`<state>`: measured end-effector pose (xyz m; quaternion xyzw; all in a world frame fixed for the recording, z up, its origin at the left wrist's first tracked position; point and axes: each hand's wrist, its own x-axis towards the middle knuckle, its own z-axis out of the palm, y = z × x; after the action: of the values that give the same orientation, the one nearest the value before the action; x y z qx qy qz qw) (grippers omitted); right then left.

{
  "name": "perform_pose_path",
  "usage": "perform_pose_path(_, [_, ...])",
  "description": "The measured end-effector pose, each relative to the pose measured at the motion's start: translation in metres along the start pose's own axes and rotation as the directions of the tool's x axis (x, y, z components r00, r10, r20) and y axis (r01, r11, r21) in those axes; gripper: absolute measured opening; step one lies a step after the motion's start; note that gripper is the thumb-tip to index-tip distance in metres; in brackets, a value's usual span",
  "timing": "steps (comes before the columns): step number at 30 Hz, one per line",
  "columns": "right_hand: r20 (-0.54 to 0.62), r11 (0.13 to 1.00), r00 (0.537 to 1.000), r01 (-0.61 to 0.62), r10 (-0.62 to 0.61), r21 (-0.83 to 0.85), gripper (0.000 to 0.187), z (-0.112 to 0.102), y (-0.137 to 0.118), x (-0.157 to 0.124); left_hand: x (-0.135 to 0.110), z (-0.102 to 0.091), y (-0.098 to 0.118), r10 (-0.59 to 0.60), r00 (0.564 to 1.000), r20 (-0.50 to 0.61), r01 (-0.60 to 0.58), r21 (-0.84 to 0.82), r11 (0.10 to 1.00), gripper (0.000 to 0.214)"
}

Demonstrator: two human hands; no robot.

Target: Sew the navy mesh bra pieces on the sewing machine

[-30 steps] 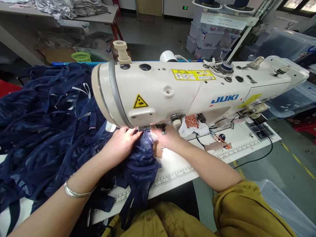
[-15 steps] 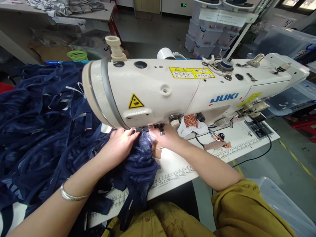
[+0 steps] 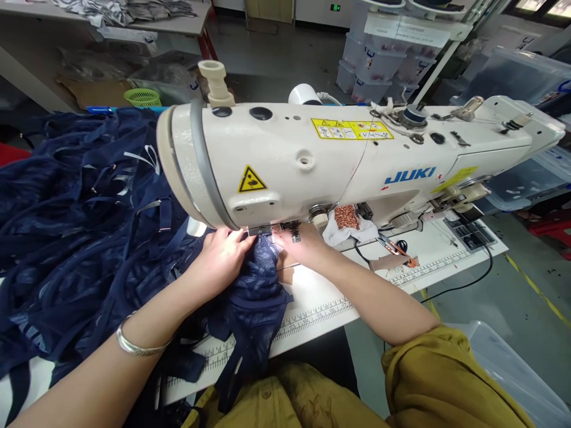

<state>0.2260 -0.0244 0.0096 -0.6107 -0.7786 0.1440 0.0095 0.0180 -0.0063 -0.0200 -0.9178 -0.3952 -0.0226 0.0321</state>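
A white JUKI sewing machine [image 3: 339, 160] lies across the white table [image 3: 321, 297]. A piece of navy lace fabric [image 3: 254, 291] runs from under the machine's head toward me. My left hand [image 3: 220, 255] presses on the fabric's left side with its fingers curled at the presser foot. My right hand [image 3: 303, 246] grips the fabric's right side just under the machine head. The fingertips of both hands are partly hidden by the machine. A silver bracelet [image 3: 138, 345] circles my left wrist.
A big heap of navy garments with straps [image 3: 80, 220] covers the table's left. A white cloth with small copper-coloured pieces [image 3: 345, 220] and orange-handled snips [image 3: 395, 249] lie right of my hands. Clear plastic bins [image 3: 513, 368] stand on the floor at right.
Both hands stay at the presser foot on the fabric. The view has shifted slightly; nothing else has visibly moved.
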Motion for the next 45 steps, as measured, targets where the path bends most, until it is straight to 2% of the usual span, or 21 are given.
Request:
perform_pose_path(8, [0.023, 1.0, 1.0, 0.012, -0.012, -0.003, 0.031, -0.007, -0.003, -0.003, 0.001, -0.004, 0.001, 0.003, 0.999, 0.033, -0.005, 0.053, 0.999, 0.047])
perform_pose_path(17, [0.005, 0.998, 1.0, -0.003, 0.004, -0.065, 0.036, 0.0, -0.002, -0.001, 0.002, -0.009, 0.004, 0.006, 0.999, 0.051, -0.009, 0.052, 0.999, 0.046])
perform_pose_path(26, [-0.046, 0.998, 0.997, -0.059, 0.057, -0.029, 0.037, 0.003, -0.004, -0.004, 0.001, -0.009, 0.004, 0.016, 0.999, 0.038, -0.018, 0.062, 0.998, 0.044])
perform_pose_path(35, [-0.014, 0.993, 1.0, 0.009, -0.011, -0.119, 0.04, 0.003, -0.002, -0.003, 0.001, -0.013, 0.004, 0.015, 0.999, 0.046, -0.017, 0.06, 0.998, 0.044])
perform_pose_path(40, [-0.069, 0.986, 0.997, 0.015, -0.027, -0.166, 0.041, 0.002, -0.004, -0.006, 0.001, -0.012, 0.004, 0.013, 0.999, 0.048, -0.015, 0.041, 0.999, 0.044])
perform_pose_path(45, [-0.058, 0.985, 0.998, 0.017, -0.027, -0.169, 0.043, 0.003, -0.003, -0.007, 0.0, -0.012, 0.004, 0.018, 0.999, 0.03, -0.02, 0.042, 0.999, 0.046])
